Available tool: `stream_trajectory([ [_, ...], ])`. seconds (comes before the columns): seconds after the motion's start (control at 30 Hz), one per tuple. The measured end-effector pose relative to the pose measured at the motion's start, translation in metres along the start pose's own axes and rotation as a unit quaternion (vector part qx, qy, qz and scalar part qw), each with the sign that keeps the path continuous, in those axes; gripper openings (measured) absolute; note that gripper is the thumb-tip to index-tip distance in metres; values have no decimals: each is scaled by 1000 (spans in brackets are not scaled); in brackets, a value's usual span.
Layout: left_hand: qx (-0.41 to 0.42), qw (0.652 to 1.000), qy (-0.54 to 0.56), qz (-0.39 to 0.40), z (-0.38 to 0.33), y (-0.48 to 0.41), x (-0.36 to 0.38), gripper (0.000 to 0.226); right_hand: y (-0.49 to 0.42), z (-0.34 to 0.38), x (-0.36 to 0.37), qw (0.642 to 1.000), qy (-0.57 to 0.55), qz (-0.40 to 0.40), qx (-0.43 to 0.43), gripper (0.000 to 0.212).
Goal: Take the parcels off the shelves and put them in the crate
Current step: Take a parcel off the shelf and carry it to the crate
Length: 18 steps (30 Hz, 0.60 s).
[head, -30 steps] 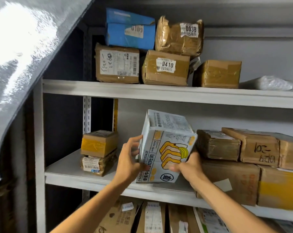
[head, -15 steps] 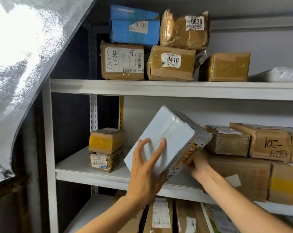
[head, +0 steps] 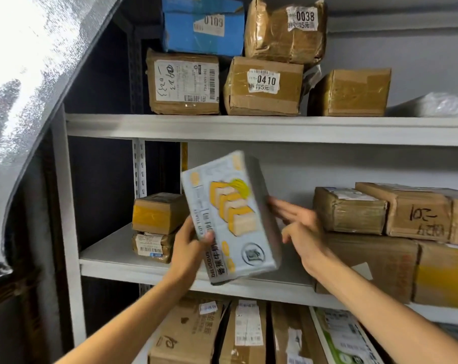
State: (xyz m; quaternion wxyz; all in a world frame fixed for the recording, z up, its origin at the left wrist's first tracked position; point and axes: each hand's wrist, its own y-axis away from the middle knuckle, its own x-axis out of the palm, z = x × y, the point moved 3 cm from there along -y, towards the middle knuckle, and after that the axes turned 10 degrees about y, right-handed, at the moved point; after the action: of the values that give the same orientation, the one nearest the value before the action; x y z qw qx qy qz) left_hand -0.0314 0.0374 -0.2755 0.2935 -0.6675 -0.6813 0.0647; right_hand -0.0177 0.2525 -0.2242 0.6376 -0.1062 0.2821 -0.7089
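White toast box [head: 230, 219] gripped by left hand [head: 188, 248]; right hand [head: 304, 229] fingers [head: 283, 209] straight, beside it.

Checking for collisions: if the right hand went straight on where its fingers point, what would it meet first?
Likely the grey side of the toast box, gripped by the left hand; the right hand points its fingers at it. Blur hides any contact.
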Motion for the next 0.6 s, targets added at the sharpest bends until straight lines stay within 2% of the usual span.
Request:
stream_trajectory([
  [0.07, -137, 983, 117, -27, 14, -3, -7, 40, 8, 16, 4, 987, 109, 76, -90, 74],
  [0.1, -174, 972, 155, -26, 17, -3, -9, 37, 10, 21, 4, 978, 149, 94, -108, 71],
  [0.23, -234, 956, 179, 7, 15, 1, -13, 35, 12, 28, 4, 972, 114, 182, -94, 68],
  [0.4, -168, 954, 204, 138, -24, -5, -5, 77, -1, 19, -1, 985, -13, 173, 5, 54],
  [0.47, -171, 948, 203, 177, -38, -10, 0, 89, -7, 23, 0, 984, -34, 171, 42, 58],
  [0.53, -159, 957, 145, 192, -51, -12, 9, 83, -14, 26, 1, 986, -28, 152, 64, 65],
  [0.6, -141, 968, 74, 194, -62, -17, 15, 71, -19, 27, 1, 990, 5, 127, 67, 60],
])
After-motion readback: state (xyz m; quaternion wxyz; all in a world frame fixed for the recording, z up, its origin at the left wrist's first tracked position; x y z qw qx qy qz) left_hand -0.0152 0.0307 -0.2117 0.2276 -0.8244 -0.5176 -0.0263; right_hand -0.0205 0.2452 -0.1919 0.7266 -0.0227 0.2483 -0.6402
